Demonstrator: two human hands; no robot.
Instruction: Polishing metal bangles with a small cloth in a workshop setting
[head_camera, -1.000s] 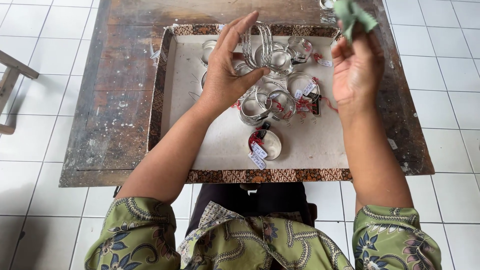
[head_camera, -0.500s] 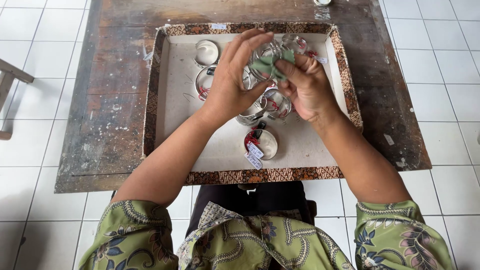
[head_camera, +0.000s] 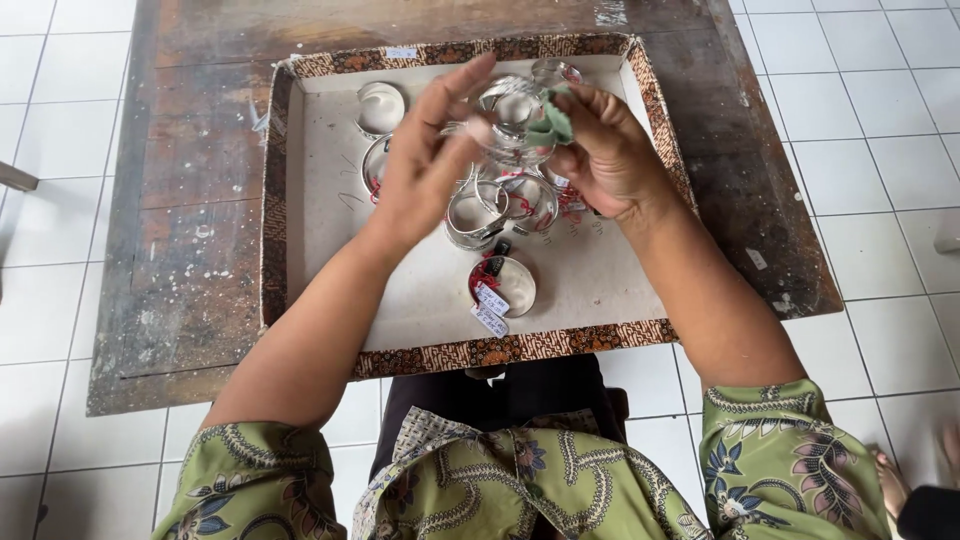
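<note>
- Two hands meet over the far half of the batik-edged tray (head_camera: 300, 75): the left hand (head_camera: 425, 170) has its fingers curled around a silver bangle (head_camera: 515, 125), thumb and forefinger pinching the rim
- At 3 o'clock of the bangle, the right hand (head_camera: 615, 160) has its fingertips pressed together on a small green cloth (head_camera: 552, 122) that touches the metal
- Best, I judge, to keep the left grip steady and turn the band gradually so the cloth reaches every face
- More bangles (head_camera: 495, 205) lie at 6 o'clock below the hands; a tagged one (head_camera: 503, 285) sits nearer the body
</note>
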